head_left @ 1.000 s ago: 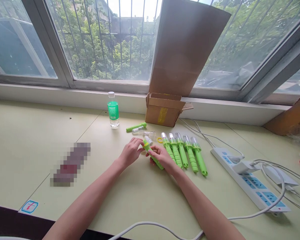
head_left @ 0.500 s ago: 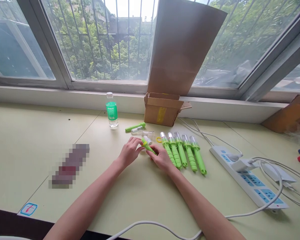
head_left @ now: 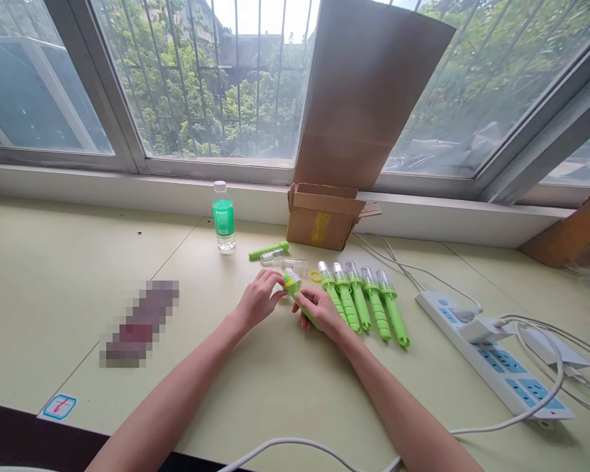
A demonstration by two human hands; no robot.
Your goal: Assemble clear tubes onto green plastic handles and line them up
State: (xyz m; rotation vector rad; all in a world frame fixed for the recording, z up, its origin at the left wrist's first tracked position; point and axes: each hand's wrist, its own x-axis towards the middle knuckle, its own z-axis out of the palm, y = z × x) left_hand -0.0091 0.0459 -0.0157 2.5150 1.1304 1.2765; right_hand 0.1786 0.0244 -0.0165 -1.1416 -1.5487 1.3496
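My right hand (head_left: 322,312) grips a green stick-shaped toy (head_left: 295,295) by its ribbed handle, just above the pale yellow table (head_left: 285,387). The fingers of my left hand (head_left: 258,300) pinch the toy's upper end at the green collar. Right of my hands lies a row of several finished green sticks with clear caps (head_left: 366,301). Behind my hands lie a bare green handle (head_left: 268,250), loose clear caps (head_left: 285,261) and a small yellow ring (head_left: 314,276).
A water bottle with a green label (head_left: 223,216) and a small open cardboard box (head_left: 322,216) stand near the window sill. A large cardboard sheet (head_left: 368,92) leans on the window. A white power strip (head_left: 496,357) with cables lies at right.
The green stick tipped flatter half a second ago and now stands tilted up again in my hands. Both hands stay on it in nearly the same place.
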